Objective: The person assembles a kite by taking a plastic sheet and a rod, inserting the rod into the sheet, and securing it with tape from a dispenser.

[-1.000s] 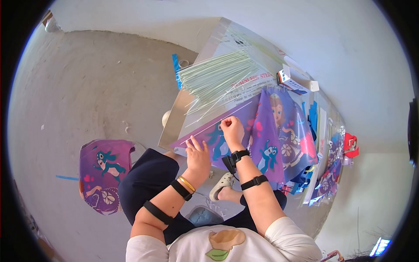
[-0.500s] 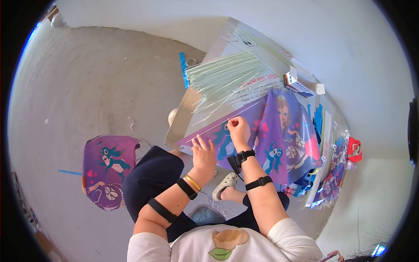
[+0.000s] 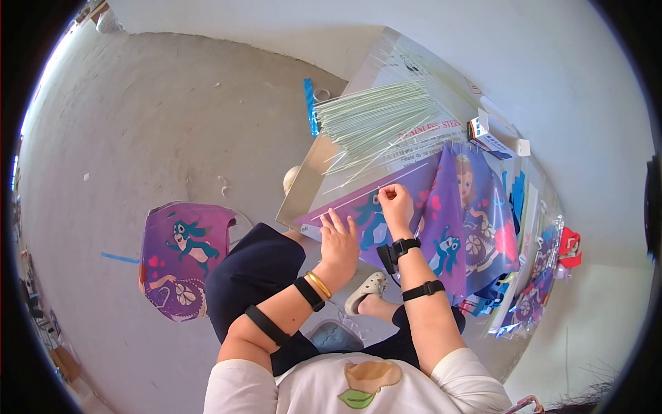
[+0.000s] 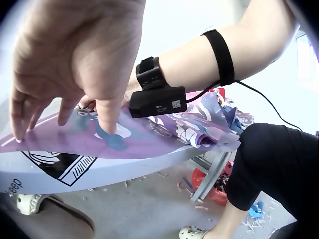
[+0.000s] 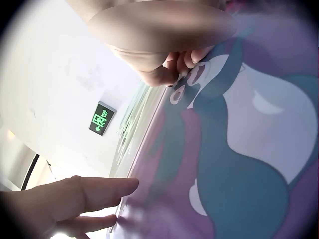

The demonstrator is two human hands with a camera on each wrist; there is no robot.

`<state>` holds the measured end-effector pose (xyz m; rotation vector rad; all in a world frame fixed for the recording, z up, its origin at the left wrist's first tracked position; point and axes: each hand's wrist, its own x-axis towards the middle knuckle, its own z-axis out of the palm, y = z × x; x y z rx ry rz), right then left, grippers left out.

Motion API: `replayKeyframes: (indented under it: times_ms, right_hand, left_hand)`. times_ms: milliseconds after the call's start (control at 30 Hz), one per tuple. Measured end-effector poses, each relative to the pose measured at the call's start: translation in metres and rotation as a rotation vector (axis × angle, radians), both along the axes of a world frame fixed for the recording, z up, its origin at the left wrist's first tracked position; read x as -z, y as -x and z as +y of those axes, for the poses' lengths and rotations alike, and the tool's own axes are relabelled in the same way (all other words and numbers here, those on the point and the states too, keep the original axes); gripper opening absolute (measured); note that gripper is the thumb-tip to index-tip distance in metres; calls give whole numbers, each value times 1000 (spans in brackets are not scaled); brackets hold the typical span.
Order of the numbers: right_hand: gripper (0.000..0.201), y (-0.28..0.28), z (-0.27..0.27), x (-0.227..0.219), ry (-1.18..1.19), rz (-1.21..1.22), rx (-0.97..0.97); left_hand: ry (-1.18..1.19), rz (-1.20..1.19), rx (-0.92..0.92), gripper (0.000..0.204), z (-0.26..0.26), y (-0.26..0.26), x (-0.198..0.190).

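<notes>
A purple printed sheet (image 3: 365, 214) lies on the board, with a thin white stick (image 3: 414, 169) along its far edge. My left hand (image 3: 338, 250) has its fingers spread, the tips touching the sheet near its left corner; in the left wrist view this hand (image 4: 79, 59) hangs over the printed surface. Farther right along the same edge, my right hand (image 3: 396, 210) is curled, thumb and finger pinched at the stick. The right wrist view shows that hand (image 5: 159, 45) pinching at the sheet's edge; what lies between the fingertips is mostly hidden.
Many pale thin sticks (image 3: 372, 117) lie beyond the sheet. An opened small box (image 3: 493, 138) stands at the right, near more printed sheets (image 3: 483, 228) and a red bag (image 3: 569, 247). Another purple sheet (image 3: 186, 259) lies on the floor at left.
The head view has shifted, so the board and both hands appear farther right. Both hands keep about the same places on the sheet.
</notes>
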<state>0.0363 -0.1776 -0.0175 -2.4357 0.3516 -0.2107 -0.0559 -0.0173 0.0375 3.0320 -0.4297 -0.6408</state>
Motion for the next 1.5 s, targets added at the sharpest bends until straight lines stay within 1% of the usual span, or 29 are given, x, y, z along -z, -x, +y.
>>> replayKeyframes:
  times_ms: [400, 500, 567, 967, 1167, 1367, 1500]
  right_hand:
    - [16, 1, -2, 3, -34, 4, -17]
    - [16, 1, -1, 1, -32, 2, -19]
    - [16, 1, 0, 0, -33, 1, -18]
    - [16, 0, -1, 3, -20, 18, 1]
    - [16, 0, 1, -1, -7, 36, 1]
    - [17, 1, 3, -1, 27, 16, 15]
    - [16, 1, 3, 0, 35, 12, 30]
  left_hand:
    - [-14, -27, -19, 82, -2, -3, -1]
    - [-10, 3, -20, 82, 0, -4, -3]
    - [-26, -44, 3, 75, 0, -3, -3]
    - [-29, -50, 13, 73, 0, -3, -3]
    - [-51, -76, 25, 71, -1, -2, 5]
    - [-75, -17, 65, 71, 0, -4, -3]
    - [-80, -8, 62, 70, -1, -4, -2]
